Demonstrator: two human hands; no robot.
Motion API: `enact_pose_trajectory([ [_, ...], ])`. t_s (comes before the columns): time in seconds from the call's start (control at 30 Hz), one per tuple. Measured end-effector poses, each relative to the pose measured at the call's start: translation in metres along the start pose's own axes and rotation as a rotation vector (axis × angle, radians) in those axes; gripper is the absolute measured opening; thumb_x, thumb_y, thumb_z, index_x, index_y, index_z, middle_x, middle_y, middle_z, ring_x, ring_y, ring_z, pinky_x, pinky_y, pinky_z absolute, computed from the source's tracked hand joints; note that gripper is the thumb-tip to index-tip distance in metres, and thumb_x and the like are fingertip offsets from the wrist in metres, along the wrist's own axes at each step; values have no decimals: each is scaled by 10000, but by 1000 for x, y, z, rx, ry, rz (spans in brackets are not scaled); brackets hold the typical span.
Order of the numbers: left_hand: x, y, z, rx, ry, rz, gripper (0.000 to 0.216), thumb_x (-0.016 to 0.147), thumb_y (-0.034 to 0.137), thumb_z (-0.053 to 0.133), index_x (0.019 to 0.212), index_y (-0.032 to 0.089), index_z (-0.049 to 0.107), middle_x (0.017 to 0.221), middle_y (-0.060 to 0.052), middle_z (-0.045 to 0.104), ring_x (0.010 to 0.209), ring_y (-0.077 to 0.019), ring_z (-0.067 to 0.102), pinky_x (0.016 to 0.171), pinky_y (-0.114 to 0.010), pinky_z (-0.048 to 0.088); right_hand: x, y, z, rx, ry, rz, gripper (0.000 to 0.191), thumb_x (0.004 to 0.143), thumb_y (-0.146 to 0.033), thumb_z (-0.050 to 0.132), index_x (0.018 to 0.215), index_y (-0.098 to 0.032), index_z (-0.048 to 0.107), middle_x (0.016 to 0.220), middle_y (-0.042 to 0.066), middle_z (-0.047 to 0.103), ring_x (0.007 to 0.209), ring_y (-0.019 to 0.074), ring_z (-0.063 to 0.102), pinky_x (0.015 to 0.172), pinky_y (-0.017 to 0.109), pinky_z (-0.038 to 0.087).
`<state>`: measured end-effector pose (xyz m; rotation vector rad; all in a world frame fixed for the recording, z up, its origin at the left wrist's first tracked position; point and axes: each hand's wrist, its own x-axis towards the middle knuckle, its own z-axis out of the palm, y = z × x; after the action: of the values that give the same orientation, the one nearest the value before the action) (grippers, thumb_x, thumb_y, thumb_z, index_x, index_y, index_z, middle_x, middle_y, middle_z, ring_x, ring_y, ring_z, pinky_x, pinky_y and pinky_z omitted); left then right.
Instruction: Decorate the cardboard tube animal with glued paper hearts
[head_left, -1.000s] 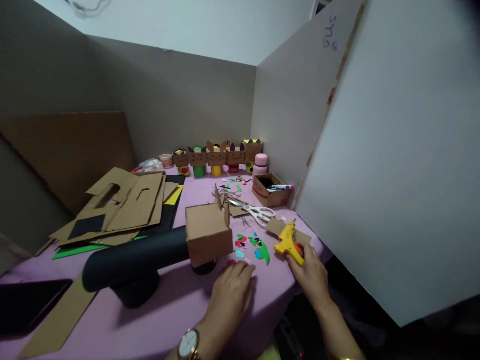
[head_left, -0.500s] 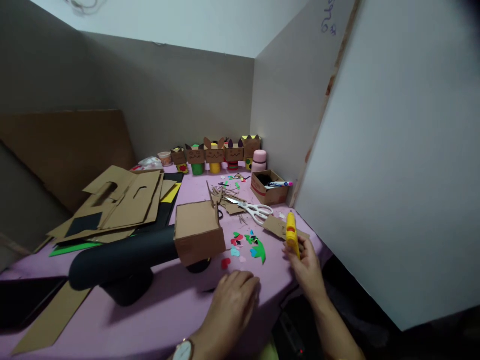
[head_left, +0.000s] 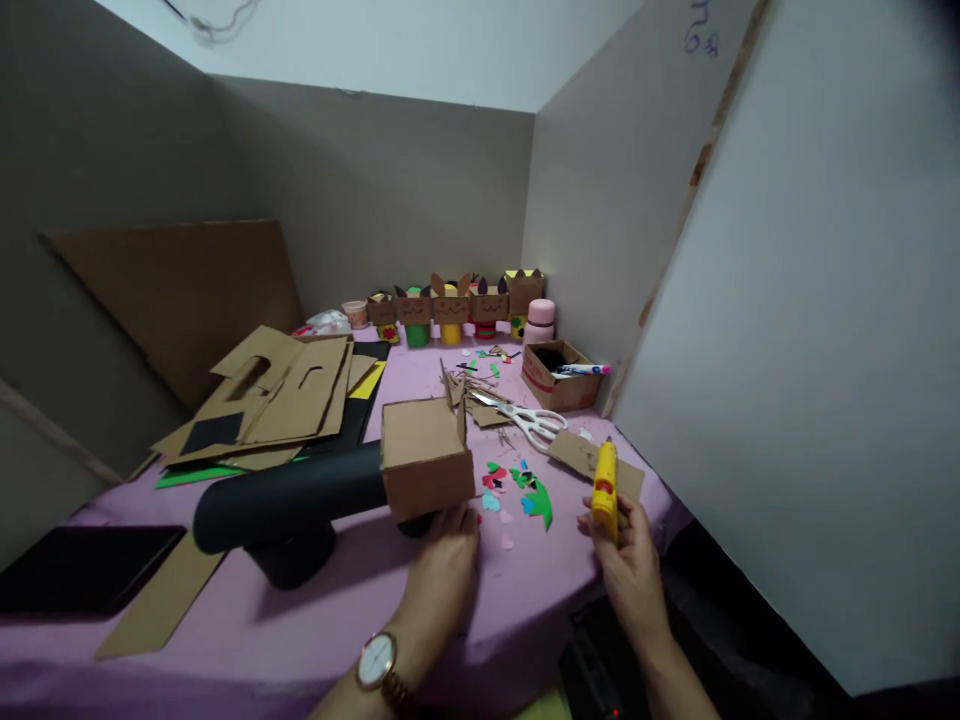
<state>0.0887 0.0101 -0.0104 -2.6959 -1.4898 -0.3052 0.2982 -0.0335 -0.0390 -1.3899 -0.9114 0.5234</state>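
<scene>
My right hand is closed around a yellow hot glue gun, its nozzle pointing up and away. A flat cardboard piece lies just beyond it. My left hand, with a watch on the wrist, reaches to the lower right edge of a brown cardboard box. Its fingertips are partly hidden there, so I cannot tell whether they grip anything. The box sits at the right end of a black paper tube on a black cup-shaped support. A bit of red paper shows beside my left fingers.
Coloured paper cut-outs lie between my hands. White-handled scissors rest by cardboard scraps, near an open box with pens. Cardboard sheets are piled at left. Cardboard animal figures and a pink bottle stand behind.
My left hand has moved forward and left to the box's lower edge. My right hand still holds the glue gun. The whole view has shifted, with things now further right.
</scene>
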Motion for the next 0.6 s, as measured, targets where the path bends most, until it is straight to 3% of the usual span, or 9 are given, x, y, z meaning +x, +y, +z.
enact_pose_trajectory([
  [0.13, 1, 5, -9, -51, -21, -30, 327, 767, -52, 393, 962, 69, 626, 1034, -182, 647, 1028, -266, 588, 891, -375, 477, -13, -11, 2, 80, -63, 125, 464, 755, -504, 601, 1099, -221, 468, 1017, 107, 667, 821, 246, 654, 736, 365, 502],
  [0.27, -8, 5, -6, -91, -12, 6, 295, 807, -11, 438, 992, 121, 626, 982, -114, 677, 939, -229, 621, 830, -338, 501, -24, -14, 1, 178, -69, 103, 422, 753, -473, 627, 1063, -224, 486, 1042, 81, 631, 737, 182, 617, 707, 325, 501],
  [0.4, -32, 1, -3, -312, 153, 33, 223, 843, 92, 493, 1001, 168, 629, 910, -60, 703, 830, -209, 641, 765, -336, 508, -42, -12, -3, 237, -116, 91, 340, 767, -447, 634, 997, -223, 523, 891, 31, 631, 643, 138, 551, 610, 252, 479],
  [0.5, -55, -9, -8, -580, 248, -107, 179, 870, 190, 487, 921, 190, 658, 850, -42, 715, 777, -187, 649, 734, -309, 497, -65, -9, -2, 299, -135, 159, 392, 706, -450, 699, 984, -230, 532, 775, 7, 640, 537, 119, 517, 515, 220, 460],
  [0.6, -76, -24, -14, -884, 246, -339, 195, 859, 275, 496, 873, 192, 673, 803, -42, 714, 746, -172, 648, 693, -279, 492, -94, -7, 8, 319, -168, 230, 428, 662, -465, 730, 978, -228, 565, 712, 0, 650, 442, 102, 492, 436, 206, 428],
])
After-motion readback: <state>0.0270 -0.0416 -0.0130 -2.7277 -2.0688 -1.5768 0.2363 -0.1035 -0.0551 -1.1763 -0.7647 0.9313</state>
